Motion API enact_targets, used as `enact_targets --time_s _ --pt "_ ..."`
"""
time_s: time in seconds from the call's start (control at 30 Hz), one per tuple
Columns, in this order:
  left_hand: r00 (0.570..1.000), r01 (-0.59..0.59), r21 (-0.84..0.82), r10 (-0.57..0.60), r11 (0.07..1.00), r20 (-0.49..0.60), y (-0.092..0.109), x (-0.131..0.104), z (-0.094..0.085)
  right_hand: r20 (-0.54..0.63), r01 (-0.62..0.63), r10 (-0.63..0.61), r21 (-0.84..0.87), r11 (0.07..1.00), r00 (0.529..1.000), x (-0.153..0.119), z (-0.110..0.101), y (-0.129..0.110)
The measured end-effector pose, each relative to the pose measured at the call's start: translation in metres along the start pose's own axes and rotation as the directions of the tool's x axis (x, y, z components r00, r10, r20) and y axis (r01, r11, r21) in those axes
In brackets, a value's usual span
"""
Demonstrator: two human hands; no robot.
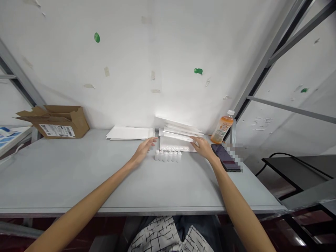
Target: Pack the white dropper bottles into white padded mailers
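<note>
Several small white bottles (168,156) stand in a row on the grey table. Behind them lies a stack of white envelopes (178,142), some tilted up against the wall. My right hand (202,146) has its fingers on the right edge of this stack, thumb and fingertips around an envelope. To the left of the bottles, my left hand (145,148) hovers over the table, fingers apart and holding nothing. A flat pile of white envelopes (130,133) lies behind my left hand.
An open cardboard box (61,122) sits at the back left of the grey table (86,175). At the right are an orange drink bottle (222,128) and a dark phone (225,157). Metal frame posts rise at both sides, with a white wall behind.
</note>
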State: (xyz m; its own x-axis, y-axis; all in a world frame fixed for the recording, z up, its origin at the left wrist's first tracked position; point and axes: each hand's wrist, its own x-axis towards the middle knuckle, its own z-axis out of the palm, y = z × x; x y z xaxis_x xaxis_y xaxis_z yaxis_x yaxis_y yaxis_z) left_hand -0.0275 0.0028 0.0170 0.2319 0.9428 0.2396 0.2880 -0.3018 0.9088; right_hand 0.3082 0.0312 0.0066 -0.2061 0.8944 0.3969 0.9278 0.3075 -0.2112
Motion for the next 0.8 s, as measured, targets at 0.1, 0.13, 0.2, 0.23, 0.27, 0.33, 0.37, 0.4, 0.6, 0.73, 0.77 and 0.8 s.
enact_targets --time_s 0.1,0.13,0.2,0.23,0.27,0.33,0.37,0.4,0.6,0.73,0.77,0.8 --pt "0.999 0.003 0.02 -0.002 1.0 -0.032 -0.002 -0.001 0.001 -0.04 -0.022 0.022 -0.019 1.0 0.999 0.0 -0.004 -0.005" --pt "0.999 -0.003 0.031 0.004 1.0 -0.042 -0.003 -0.001 0.002 -0.056 -0.024 0.023 -0.017 1.0 0.998 0.0 -0.005 -0.007" --pt "0.998 -0.023 0.065 0.027 0.998 -0.062 -0.004 -0.002 0.003 -0.09 -0.019 0.018 -0.008 1.0 0.996 0.0 -0.006 -0.009" --pt "0.997 -0.038 0.089 0.044 0.995 -0.07 -0.004 -0.003 0.003 -0.104 -0.015 0.014 -0.004 1.0 0.994 0.001 -0.006 -0.01" --pt "0.995 -0.056 0.118 0.065 0.991 -0.075 -0.004 -0.003 0.003 -0.116 -0.011 0.01 -0.002 1.0 0.993 0.001 -0.006 -0.011" --pt "0.99 -0.103 0.195 0.12 0.975 -0.079 -0.002 -0.004 0.002 -0.134 -0.006 0.005 -0.008 1.0 0.991 0.001 -0.006 -0.012" --pt "0.985 -0.131 0.242 0.154 0.961 -0.079 -0.001 -0.005 0.001 -0.141 -0.007 0.005 -0.012 1.0 0.99 0.001 -0.005 -0.012" --pt "0.979 -0.159 0.292 0.189 0.943 -0.078 0.0 -0.005 0.0 -0.147 -0.009 0.006 -0.016 1.0 0.989 0.002 -0.004 -0.013" --pt "0.945 -0.256 0.506 0.323 0.824 -0.047 -0.004 -0.005 0.001 -0.186 -0.021 0.017 -0.018 1.0 0.982 0.002 -0.003 -0.02" --pt "0.888 -0.317 0.619 0.453 0.719 -0.072 -0.011 -0.003 0.003 -0.21 0.001 -0.004 -0.01 1.0 0.978 0.002 -0.004 -0.025" --pt "0.865 -0.336 0.648 0.497 0.684 -0.076 -0.01 -0.003 0.002 -0.22 0.011 -0.012 -0.007 1.0 0.975 0.002 -0.004 -0.027" --pt "0.84 -0.355 0.675 0.538 0.646 -0.073 -0.008 -0.002 0.001 -0.234 0.02 -0.021 -0.003 1.0 0.972 0.002 -0.004 -0.029"
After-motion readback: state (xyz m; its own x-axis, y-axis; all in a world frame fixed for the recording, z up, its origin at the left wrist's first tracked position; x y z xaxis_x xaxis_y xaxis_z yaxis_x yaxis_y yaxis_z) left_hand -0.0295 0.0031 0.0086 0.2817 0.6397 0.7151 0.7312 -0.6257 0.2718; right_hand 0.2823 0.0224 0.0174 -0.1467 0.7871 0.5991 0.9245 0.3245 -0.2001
